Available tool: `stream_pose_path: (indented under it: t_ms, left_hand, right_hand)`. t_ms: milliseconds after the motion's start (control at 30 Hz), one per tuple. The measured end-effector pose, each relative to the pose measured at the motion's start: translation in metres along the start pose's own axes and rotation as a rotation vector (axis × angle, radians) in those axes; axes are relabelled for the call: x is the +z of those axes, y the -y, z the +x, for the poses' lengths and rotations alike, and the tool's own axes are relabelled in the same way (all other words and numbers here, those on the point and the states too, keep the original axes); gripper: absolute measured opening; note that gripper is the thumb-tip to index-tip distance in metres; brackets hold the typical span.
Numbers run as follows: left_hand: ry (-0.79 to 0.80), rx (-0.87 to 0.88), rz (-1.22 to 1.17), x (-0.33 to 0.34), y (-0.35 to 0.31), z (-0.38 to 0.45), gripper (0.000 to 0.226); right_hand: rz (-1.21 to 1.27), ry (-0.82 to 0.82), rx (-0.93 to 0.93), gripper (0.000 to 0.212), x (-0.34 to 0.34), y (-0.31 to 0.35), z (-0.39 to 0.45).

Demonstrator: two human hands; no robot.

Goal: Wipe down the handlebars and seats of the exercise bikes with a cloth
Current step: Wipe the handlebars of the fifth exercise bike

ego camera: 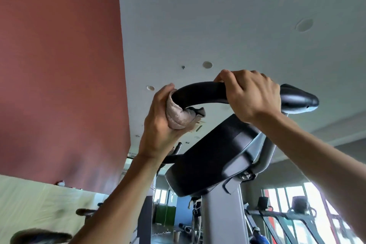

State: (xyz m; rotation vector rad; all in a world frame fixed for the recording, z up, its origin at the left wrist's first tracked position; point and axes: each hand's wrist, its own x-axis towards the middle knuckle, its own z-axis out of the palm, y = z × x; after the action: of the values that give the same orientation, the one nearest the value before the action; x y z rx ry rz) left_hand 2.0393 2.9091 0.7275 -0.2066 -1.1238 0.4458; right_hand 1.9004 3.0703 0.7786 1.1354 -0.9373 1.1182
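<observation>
Two bare forearms reach up from the bottom edge toward a curved black handlebar, seen from below against the ceiling. Left hand is curled round a bunched, pale grey-pink cloth, pressing it against the bar's left end so the cloth wraps under the tube; a loose corner hangs to the right. Right hand grips the bar bare, fingers closed over the top, well apart from the left. Beyond it the bar runs on into a glossy, rounded dark tip.

Below the bar sits the bike's console, a smooth black rounded slab tilted on a grey post.

Overhead, a matte white ceiling carries round recessed fittings; a flat terracotta-red wall fills the left, with a pale yellowish surface beneath it. Low in the background, blurred, stand bright windows, other machines and a blue panel.
</observation>
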Motion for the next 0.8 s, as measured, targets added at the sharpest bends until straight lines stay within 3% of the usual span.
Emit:
stream_pose_path:
  t_ms: [100,267,367,667,800]
  left_hand:
    - [-0.023,0.001,-0.010,0.006,0.013,-0.004,0.088]
    - [0.094,-0.199,-0.036,-0.005,0.015,-0.014,0.091]
    - [0.093,-0.194,-0.056,-0.010,0.000,-0.012,0.085]
    - [-0.007,0.218,0.224,-0.010,-0.049,0.027,0.060]
    - [-0.002,0.288,0.367,-0.005,-0.065,0.034,0.053]
  right_hand:
    - [-0.002,0.003,0.024,0.064,0.000,0.000,0.001]
    - [-0.007,0.055,0.069,0.064,-0.003,0.003,0.001]
    - [-0.005,0.079,0.067,0.064,-0.005,0.004,0.000]
    - [0.117,0.084,0.012,0.054,-0.007,0.004,0.001]
    - [0.290,0.171,-0.029,0.048,-0.012,0.000,0.004]
